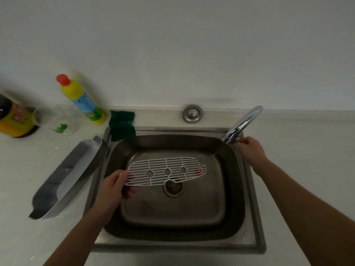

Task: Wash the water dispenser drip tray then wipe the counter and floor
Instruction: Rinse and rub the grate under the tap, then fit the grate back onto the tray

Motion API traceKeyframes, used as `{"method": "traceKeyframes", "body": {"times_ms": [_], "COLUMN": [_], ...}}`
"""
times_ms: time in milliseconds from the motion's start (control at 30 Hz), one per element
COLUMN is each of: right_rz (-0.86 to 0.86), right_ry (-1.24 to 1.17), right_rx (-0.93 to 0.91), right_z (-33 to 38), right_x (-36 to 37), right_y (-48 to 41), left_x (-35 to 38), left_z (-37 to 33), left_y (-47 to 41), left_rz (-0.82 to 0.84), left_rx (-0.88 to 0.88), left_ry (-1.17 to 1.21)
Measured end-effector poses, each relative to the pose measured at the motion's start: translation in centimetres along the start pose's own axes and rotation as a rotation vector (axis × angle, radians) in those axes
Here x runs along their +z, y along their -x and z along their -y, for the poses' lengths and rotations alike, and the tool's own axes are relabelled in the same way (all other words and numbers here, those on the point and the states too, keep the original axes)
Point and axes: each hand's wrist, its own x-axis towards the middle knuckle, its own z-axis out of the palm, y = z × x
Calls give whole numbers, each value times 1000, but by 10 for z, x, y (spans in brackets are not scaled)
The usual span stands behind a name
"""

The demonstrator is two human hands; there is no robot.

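Note:
My left hand [117, 186] pinches the left end of the white slotted drip tray grate [167, 171] and holds it level over the steel sink [173, 230], just above the drain [172, 187]. The grate has three round holes and a red float at its right end. The grey drip tray base [67, 177] lies on the white counter, left of the sink. My right hand [249, 148] is at the base of the chrome faucet [243, 123] at the sink's back right corner, fingers curled at its handle. No water runs.
A dark green scouring pad [122, 124] hangs over the sink's back left rim. A yellow detergent bottle [81, 98] with a red cap, a clear plastic cup [55, 120] and a yellow-labelled dark container [13, 120] stand at the back left. A round metal cap [192, 113] sits behind the sink.

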Motion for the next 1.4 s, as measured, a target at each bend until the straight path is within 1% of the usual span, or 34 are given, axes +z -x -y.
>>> {"method": "traceKeyframes", "body": {"times_ms": [100,200,267,400,467,567,633,800,1000,1067,1100,1167,1200,1233,1267,1300,1333,1400], "right_rz": [148,259,316,377,379,323,298,314,312,319,324,339,353,373,392,406,411,381], "right_ry": [-137,-200,-256,-268,-276,-278,-267,-240,-209,-217,-217,-182,-152,-116,-73,-23,33,136], "right_rx": [43,89,129,161,171,169,147,111,68,69,69,45,23,-5,-37,-82,-148,-337], "right_z": [-16,-45,-69,-107,-115,-120,-121,-116,-107,-104,-102,-98,-94,-89,-82,-74,-65,-45], "right_x": [16,33,45,58,54,40,33,31,30,31,31,31,30,29,27,25,23,21], "right_y": [22,50,73,115,122,124,125,133,143,145,147,154,157,161,166,169,173,178], "left_x": [-8,-17,-19,-13,-13,-22,-23,-4,-9,-8,-7,-6,-6,-5,-5,-6,-7,-9], "left_z": [-1,6,18,45,53,61,63,64,61,62,64,68,67,69,69,69,68,64], "left_y": [13,25,30,32,34,41,46,53,63,62,59,57,59,60,62,66,70,77], "left_rz": [-55,-87,-127,-251,-275,-245,-234,-266,-260,-283,-298,-289,-260,-245,-239,-227,-218,-169], "left_rx": [-54,-62,-81,-178,-179,-129,-104,-110,-49,-73,-95,-145,-152,-129,-111,-92,-78,-31], "left_ry": [128,239,194,-74,-126,-40,-23,-208,-50,-135,-219,-465,-572,-631,-555,-414,-283,-148]}}
